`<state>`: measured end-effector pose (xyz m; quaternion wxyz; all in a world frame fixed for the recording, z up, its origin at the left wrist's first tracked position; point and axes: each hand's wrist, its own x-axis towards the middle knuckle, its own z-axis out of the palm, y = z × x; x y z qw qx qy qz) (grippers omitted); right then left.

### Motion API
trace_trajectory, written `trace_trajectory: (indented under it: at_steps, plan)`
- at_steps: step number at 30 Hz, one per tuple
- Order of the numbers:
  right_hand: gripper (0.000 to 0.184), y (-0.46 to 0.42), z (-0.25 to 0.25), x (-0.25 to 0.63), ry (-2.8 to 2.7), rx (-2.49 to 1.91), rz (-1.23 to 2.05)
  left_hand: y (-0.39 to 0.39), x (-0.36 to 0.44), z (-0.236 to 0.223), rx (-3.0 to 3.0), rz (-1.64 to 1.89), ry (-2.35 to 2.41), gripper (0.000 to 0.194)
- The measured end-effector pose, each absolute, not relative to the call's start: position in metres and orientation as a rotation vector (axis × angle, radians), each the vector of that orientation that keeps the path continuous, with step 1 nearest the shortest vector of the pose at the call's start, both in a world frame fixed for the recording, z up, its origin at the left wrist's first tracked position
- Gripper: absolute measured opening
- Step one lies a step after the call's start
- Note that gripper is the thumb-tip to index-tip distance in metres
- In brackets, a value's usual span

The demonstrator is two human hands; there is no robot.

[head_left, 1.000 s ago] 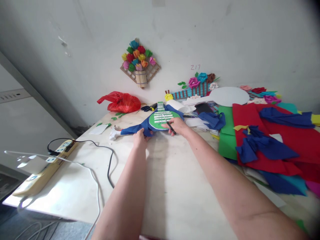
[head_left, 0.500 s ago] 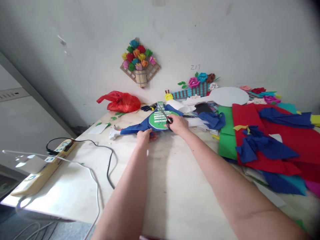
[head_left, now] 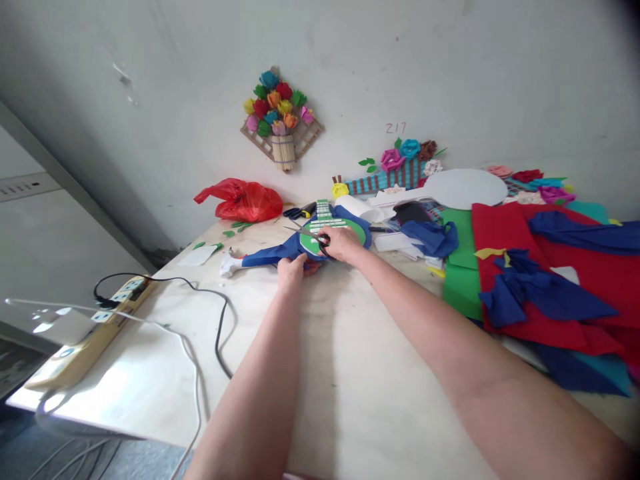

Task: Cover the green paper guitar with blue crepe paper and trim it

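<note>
A paper lute-like craft (head_left: 356, 232) lies on the table, with a green round face, white strips across it and blue paper wrapped about its edge. Its blue paper (head_left: 270, 253) stretches left toward a crumpled white end (head_left: 230, 264). My left hand (head_left: 295, 268) is closed on the blue paper at the near edge; the fingers underneath are partly hidden. Black-handled scissors (head_left: 323, 242) are in my right hand (head_left: 343, 243), over the green face. Their blades are parted and point left above the blue paper.
Behind the craft lie a red plastic bag (head_left: 250, 200) and yellow-black pliers (head_left: 303, 212). Red sheets (head_left: 550, 327), green sheets (head_left: 463, 287) and blue scraps (head_left: 433, 238) cover the right side. A power strip (head_left: 100, 333) with cables sits at left. Paper flowers (head_left: 277, 110) hang on the wall.
The scissors have turned from pointing up and away, over the white strips, to pointing left with blades apart. My right hand moved slightly left; my left hand shifted a little right along the blue paper.
</note>
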<state>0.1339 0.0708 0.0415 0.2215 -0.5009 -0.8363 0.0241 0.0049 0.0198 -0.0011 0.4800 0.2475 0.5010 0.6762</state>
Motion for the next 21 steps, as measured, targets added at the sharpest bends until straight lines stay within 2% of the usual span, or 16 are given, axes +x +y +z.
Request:
trace_trajectory:
  at_steps: [15,21]
  plan:
    - [0.042,0.0708,0.0417,0.1350,-2.289,-1.385,0.127,0.0200,0.0059,-0.0006,0.634,1.660,1.226,0.007]
    - [0.033,0.0710,0.0351,0.1337,-2.326,-1.273,-0.023,0.0206,0.0065,-0.0007,0.664,1.652,1.235,0.007]
